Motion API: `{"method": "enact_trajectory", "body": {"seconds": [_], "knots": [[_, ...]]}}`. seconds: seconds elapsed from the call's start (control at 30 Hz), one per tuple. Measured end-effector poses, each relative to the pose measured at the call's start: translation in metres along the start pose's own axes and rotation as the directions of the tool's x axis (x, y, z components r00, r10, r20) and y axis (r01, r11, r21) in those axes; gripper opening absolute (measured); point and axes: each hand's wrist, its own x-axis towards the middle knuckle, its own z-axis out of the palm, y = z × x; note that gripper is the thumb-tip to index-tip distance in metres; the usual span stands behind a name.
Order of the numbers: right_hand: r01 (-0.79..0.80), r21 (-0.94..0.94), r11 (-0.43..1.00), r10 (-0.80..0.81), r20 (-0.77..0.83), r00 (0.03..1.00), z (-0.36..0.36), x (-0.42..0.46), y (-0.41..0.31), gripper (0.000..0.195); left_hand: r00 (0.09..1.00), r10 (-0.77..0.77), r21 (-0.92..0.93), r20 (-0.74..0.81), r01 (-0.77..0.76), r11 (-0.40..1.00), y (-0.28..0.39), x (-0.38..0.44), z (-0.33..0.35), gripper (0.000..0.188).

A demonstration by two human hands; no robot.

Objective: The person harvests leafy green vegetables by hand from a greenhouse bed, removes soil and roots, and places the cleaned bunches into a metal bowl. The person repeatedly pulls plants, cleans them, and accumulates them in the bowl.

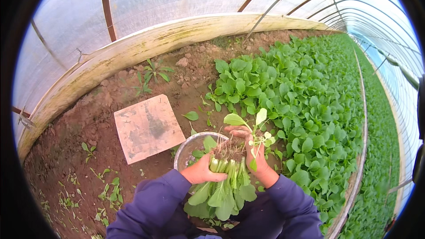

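Note:
My left hand [204,171] is closed around a bunch of leafy green seedlings [229,186], its thumb across the pale stems. The bunch is held upside down, with brown roots at the top and leaves hanging down. My right hand [255,152] is at the right side of the roots, fingers extended; a few loose seedlings [257,127] lie against it, and whether it grips them is unclear. A round metal basin [181,156] is partly hidden behind my left hand and the bunch, with some leaves in it.
A square pinkish board [149,127] lies on the brown soil at the left, with scattered small plants around it. A dense bed of leafy greens [308,116] fills the right side, bordered by a long pale hose or strip [364,122]. Plastic greenhouse sheeting [166,3] curves along the far side.

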Motion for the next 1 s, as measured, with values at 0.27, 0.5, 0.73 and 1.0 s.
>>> {"method": "enact_trajectory", "body": {"seconds": [0.27, 0.5, 0.73, 1.0], "knots": [[-0.249, 0.113, 0.962, 0.265, -0.157, 0.951, 0.024, -0.01, -0.013, 0.032, 0.999, 0.026, -0.017, 0.02, -0.026, 1.0, -0.011, -0.014, -0.016, 0.062], [-0.28, 0.278, 0.919, 0.371, -0.368, 0.853, 0.014, -0.003, -0.006, 0.033, 0.999, -0.008, 0.094, -0.043, 0.012, 0.996, 0.003, -0.019, -0.016, 0.056], [-0.453, 0.029, 0.891, 0.38, -0.595, 0.708, -0.014, 0.012, 0.007, 0.066, 0.99, -0.109, 0.213, -0.091, 0.126, 0.969, 0.007, -0.024, -0.025, 0.058], [-0.459, -0.837, 0.299, 0.51, -0.266, 0.818, -0.026, -0.043, 0.104, 0.058, 0.985, -0.036, -0.029, -0.168, 0.031, 0.999, 0.023, -0.034, -0.049, 0.068]]}}
